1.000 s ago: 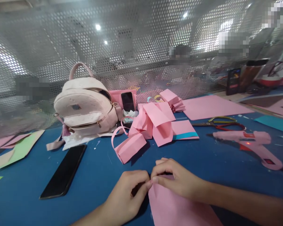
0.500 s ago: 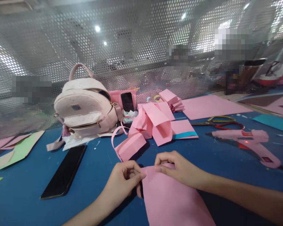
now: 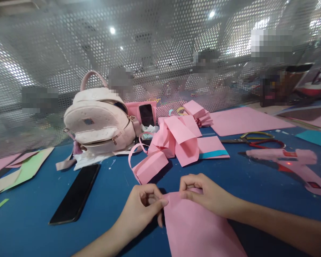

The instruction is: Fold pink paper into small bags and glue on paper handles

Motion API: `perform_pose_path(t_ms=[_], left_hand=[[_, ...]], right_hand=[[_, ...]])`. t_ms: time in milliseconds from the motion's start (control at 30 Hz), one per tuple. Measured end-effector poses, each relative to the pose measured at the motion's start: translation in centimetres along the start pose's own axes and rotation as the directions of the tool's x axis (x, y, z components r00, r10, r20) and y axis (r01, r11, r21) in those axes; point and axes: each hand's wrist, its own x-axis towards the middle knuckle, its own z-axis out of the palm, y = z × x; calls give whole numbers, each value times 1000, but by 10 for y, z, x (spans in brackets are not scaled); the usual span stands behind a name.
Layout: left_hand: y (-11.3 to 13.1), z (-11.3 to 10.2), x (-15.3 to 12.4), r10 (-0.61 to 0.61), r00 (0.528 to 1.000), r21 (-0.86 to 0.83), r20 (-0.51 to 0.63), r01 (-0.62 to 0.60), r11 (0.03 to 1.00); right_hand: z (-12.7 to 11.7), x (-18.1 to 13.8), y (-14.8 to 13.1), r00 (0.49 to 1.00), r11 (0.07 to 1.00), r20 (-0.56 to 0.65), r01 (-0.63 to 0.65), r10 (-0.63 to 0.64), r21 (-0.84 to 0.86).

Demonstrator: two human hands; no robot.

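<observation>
A pink paper sheet (image 3: 200, 228) lies on the blue table (image 3: 109, 200) right in front of me. My left hand (image 3: 141, 210) pinches its far left corner between thumb and fingers. My right hand (image 3: 205, 194) is curled over the sheet's far edge, fingertips pressing it down. Both hands are closed on the paper, a short gap apart.
A pile of folded pink paper bags (image 3: 173, 142) sits beyond my hands. A pale pink backpack (image 3: 98, 123) stands at the left, with a black phone (image 3: 76, 194) lying in front. A pink glue gun (image 3: 289, 162) and scissors (image 3: 253, 139) lie at the right. A perforated metal screen (image 3: 149, 53) backs the table.
The sheet's far edge has moved farther from me with both hands. My hands, touching a second ago, have drawn apart along that edge.
</observation>
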Motion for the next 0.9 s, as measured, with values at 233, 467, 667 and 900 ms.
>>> perform_pose_path(t_ms=[233,467,667,900], left_hand=[[4,2,1,-56,998,6,-37,56,998],[0,1,0,0,996,14,-91,1,1000],[2,2,2,-46,996,24,-75,48,999],[2,0,3,-97,994,34,-51,99,995]], right_hand=[[2,-4,0,1000,997,9,21,-21,-72],[2,-2,-1,1000,999,24,-10,11,-32],[2,-3,-3,1000,999,2,-14,14,-45],[2,-2,-2,1000,1000,-15,-6,6,-28]])
